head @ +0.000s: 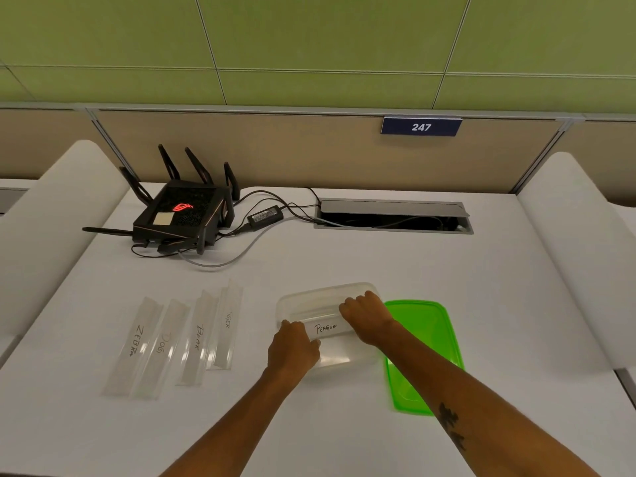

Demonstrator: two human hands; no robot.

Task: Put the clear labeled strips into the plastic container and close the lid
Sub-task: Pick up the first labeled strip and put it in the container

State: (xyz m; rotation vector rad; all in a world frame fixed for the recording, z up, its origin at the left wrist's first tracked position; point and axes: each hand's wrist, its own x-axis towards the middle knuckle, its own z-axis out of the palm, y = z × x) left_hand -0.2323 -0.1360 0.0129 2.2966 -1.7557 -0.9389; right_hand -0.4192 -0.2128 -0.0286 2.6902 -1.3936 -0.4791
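Note:
A clear plastic container (309,297) stands open on the white table. Inside it lies a clear strip labeled PENGUIN (327,328). My left hand (292,349) grips the strip's left end at the container's near left corner. My right hand (366,316) grips its right end over the container's right side. The green lid (426,352) lies flat on the table just right of the container, partly under my right forearm. Several more clear strips lie side by side to the left: ZEBRA (132,346), DOG (163,346), BEAR (198,339) and TIGER (225,325).
A black router with antennas (182,215) and its power brick (265,216) with cables sit at the back left. An open cable hatch (392,215) is set into the table at the back. White side panels rise at both table edges.

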